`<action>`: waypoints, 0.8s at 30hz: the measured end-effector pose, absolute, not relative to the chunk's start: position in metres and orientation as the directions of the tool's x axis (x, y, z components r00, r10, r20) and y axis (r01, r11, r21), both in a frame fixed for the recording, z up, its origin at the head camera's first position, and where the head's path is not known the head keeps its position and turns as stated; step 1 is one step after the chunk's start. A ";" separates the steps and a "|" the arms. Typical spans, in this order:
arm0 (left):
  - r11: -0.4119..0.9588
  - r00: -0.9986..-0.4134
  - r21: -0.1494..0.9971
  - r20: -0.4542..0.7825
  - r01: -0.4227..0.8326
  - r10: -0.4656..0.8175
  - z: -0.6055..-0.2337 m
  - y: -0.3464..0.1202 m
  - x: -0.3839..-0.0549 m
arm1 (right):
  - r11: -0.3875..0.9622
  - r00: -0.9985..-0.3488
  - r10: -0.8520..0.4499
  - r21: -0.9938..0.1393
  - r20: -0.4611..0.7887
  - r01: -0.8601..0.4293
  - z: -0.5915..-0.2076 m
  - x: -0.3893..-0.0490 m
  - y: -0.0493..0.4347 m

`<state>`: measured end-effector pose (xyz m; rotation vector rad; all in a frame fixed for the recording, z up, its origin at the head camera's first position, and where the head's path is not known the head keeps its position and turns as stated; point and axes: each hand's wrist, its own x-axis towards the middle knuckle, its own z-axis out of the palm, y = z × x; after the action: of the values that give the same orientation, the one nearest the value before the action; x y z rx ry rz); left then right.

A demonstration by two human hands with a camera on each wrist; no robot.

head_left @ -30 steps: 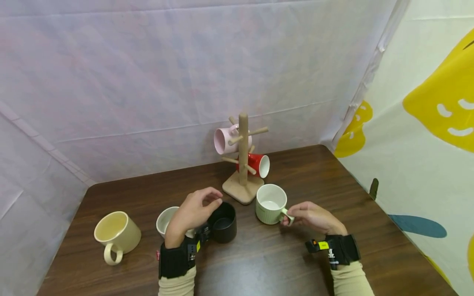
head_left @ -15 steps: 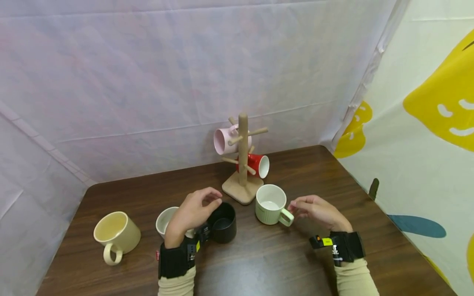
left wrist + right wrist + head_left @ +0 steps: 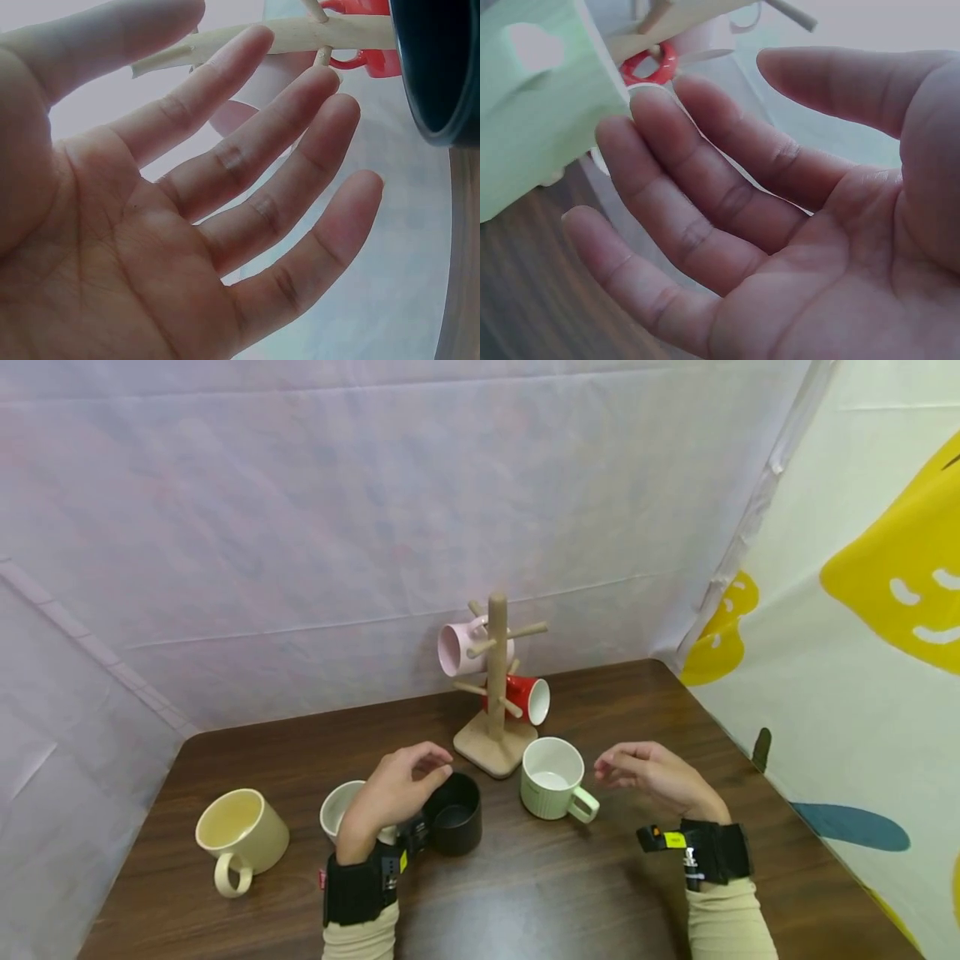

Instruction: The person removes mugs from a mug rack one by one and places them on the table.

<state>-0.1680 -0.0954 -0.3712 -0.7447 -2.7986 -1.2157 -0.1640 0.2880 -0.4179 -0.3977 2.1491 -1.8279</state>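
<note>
A light green mug (image 3: pixel 552 778) stands upright on the table, its handle pointing toward the front right. To its right, apart from it, my right hand (image 3: pixel 660 777) hovers with loosely bent fingers and nothing in them; the right wrist view shows the bare palm (image 3: pixel 840 277). My left hand (image 3: pixel 393 789) is held above and beside a black mug (image 3: pixel 454 817). Its fingers are relaxed, and the left wrist view shows the palm (image 3: pixel 112 225) holding nothing. Behind the left hand, a white cup (image 3: pixel 339 806) is partly hidden.
A wooden mug stand (image 3: pixel 497 693) rises at the back middle. On it hang a pink mug (image 3: pixel 457 647) and a red mug (image 3: pixel 525 697). A cream yellow mug (image 3: pixel 251 835) stands at the left of the brown table (image 3: pixel 525 893). Cloth walls (image 3: pixel 300 527) border the table.
My right hand has let go of the green mug's handle and drawn back to the right. The green mug stays standing. My left hand has hardly moved.
</note>
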 end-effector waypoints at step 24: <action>0.594 -0.897 0.693 0.185 0.408 0.401 -0.375 -0.096 -0.170 | 0.093 -0.933 -0.359 -0.993 0.031 -0.069 -0.402 -0.179 0.288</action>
<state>-0.1701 -0.0960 -0.3746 -0.7092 -2.7959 -1.2203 -0.1795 0.2883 -0.4021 -0.4305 2.1481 -1.9310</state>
